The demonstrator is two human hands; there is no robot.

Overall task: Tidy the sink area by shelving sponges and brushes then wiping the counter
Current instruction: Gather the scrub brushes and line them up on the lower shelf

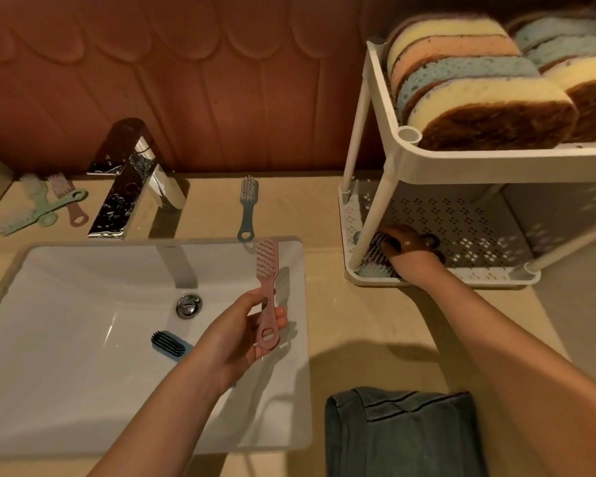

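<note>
I see a tan desk (358, 332) under a red-brown wall (221, 80). My left hand (252, 325) grips a pink brush (267, 290) over the white sink (83, 373) at 7 o'clock. My right hand (410, 256) curls round a pale blue brush (375, 258) on the bottom shelf of the white rack (461, 160) at 2 o'clock. Sponges (479, 84) fill its top shelf. A blue brush (171, 344) lies in the sink, a grey-blue brush (247, 208) at 12 o'clock, two more brushes (45, 204) at 10 o'clock beside the wet tap (131, 180). A dark green cloth (399, 435) lies at 5 o'clock.
</note>
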